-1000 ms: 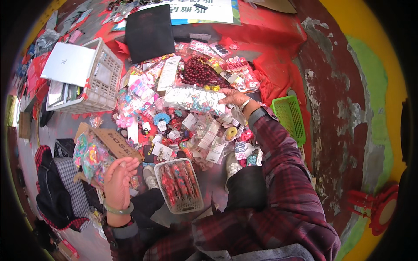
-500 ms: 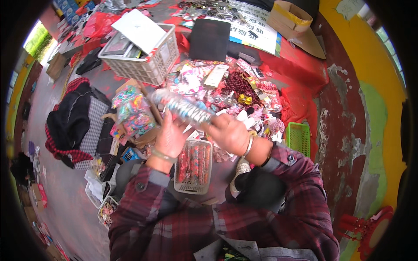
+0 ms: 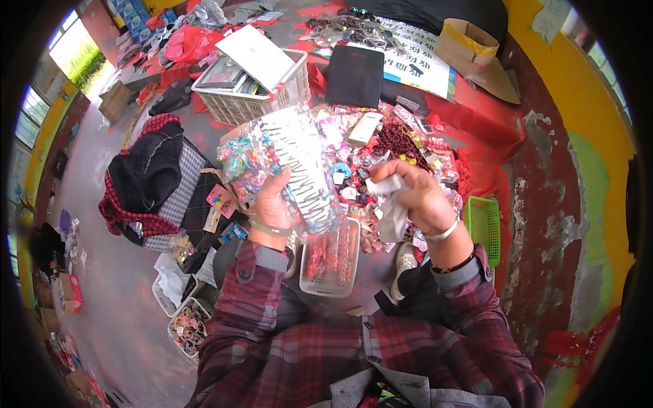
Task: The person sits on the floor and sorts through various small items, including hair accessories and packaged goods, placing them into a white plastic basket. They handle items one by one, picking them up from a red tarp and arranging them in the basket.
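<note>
My left hand (image 3: pixel 274 207) is closed on the edge of a clear plastic pack (image 3: pixel 299 163), its thumb lying on the front. Rows of slim white and dark pieces show through the plastic, with coloured bits along one side. My right hand (image 3: pixel 427 207) pinches a crumpled, thin white sheet (image 3: pixel 392 221) that hangs below the fingers; whether it is paper, plastic or cloth I cannot tell. Under the pack, between my feet, stands a small pale basket (image 3: pixel 328 293) with red patterned packets inside. The pack hides part of the pile behind it.
A pile of small accessories (image 3: pixel 354 183) spreads ahead. Behind it are a large crate (image 3: pixel 248 109) and a black flat panel (image 3: pixel 355 76). A green basket (image 3: pixel 483 231) stands to the right, clothes (image 3: pixel 146 180) and small white baskets (image 3: pixel 162 299) to the left.
The pack was held in both hands and tilted; now my left hand alone holds it upright. My right hand has moved right, away from it, with the white sheet.
</note>
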The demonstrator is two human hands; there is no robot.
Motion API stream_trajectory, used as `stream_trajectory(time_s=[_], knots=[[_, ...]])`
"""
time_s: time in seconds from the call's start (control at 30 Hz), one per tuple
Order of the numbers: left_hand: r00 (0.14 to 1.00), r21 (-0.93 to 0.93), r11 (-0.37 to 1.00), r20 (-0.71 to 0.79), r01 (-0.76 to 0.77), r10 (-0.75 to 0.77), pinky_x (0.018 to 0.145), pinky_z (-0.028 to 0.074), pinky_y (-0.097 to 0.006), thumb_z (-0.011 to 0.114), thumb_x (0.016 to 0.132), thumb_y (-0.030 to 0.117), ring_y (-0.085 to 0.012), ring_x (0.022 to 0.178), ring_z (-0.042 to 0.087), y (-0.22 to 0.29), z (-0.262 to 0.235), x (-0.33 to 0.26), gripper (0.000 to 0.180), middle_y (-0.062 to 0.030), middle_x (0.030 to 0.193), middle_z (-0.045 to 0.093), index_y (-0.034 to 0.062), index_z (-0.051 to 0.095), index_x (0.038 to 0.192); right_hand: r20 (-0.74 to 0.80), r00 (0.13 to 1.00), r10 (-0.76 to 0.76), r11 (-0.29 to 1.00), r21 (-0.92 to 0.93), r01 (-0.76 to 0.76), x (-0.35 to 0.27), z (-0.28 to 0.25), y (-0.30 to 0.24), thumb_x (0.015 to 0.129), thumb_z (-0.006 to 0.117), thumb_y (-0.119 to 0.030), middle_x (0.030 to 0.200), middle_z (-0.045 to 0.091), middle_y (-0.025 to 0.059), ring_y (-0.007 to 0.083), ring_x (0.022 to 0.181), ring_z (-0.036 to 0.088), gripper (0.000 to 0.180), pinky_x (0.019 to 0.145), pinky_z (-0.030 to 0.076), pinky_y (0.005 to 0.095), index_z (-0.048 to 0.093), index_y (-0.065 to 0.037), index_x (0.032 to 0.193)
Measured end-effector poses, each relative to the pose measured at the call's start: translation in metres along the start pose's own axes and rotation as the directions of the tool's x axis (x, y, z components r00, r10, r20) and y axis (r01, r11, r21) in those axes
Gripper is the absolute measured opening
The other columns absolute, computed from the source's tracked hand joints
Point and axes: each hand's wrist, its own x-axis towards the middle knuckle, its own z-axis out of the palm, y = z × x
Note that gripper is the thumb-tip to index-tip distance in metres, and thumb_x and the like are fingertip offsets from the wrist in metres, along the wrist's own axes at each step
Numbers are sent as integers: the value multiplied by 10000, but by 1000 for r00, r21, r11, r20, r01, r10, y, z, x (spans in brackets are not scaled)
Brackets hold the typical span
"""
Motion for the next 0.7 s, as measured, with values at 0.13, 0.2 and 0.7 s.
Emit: stream_trajectory(time_s=[0.13,0.2,0.7], knots=[[999,-18,999,-5,42,-42,869,490,-380,607,839,214,-253,994,604,-1,-2,-2,475,-131,1118,596,-38,476,1220,-157,958,-239,895,348,280,31,-11,11,783,443,38,930,608,89,194,868,582,204,759,470,329,576,-33,921],[999,-12,999,27,36,-36,893,474,-381,585,859,228,-256,1024,590,-6,3,-1,480,-133,1132,589,-37,459,1239,-240,971,26,969,244,34,51,-48,54,823,441,29,934,603,110,229,876,585,193,815,480,367,572,-45,944],[931,-166,923,-56,348,-361,830,492,-372,404,955,276,-228,947,607,-70,-7,11,384,-103,1082,609,2,495,1207,-550,831,-86,820,434,373,40,-61,62,880,545,-63,964,637,82,202,871,614,167,829,477,334,561,-19,1041]])
